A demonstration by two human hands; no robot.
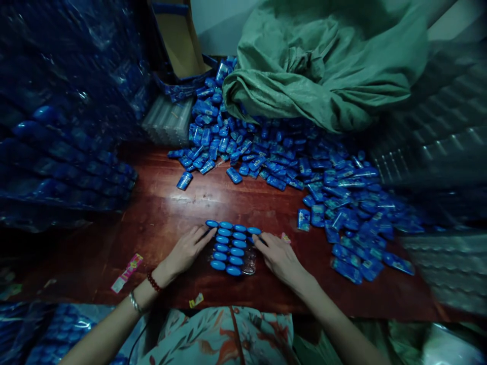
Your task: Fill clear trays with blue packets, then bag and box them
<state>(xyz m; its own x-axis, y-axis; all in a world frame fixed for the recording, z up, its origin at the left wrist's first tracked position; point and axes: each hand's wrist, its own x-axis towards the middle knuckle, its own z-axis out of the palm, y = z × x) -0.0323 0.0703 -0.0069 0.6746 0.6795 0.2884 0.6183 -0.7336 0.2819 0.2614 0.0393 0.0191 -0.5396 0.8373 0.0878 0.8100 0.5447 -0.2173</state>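
Note:
On the red-brown wooden table (160,213) lies a clear plastic tray (249,261) filled with rows of small blue containers (230,246) standing on edge. My left hand (186,248) rests flat against the left side of the rows, fingertips touching the top-left pieces. My right hand (277,256) lies flat against the right side, fingers touching the upper-right pieces. Neither hand grips anything. A large loose pile of the same blue containers (304,172) spreads over the far and right part of the table.
A green sack (327,61) lies open behind the pile. An open cardboard box (178,45) stands at the back. Stacks of wrapped blue packs (64,152) fill the left; clear empty trays (167,121) sit beside the box and at the right. A pink wrapper (127,274) lies near the front edge.

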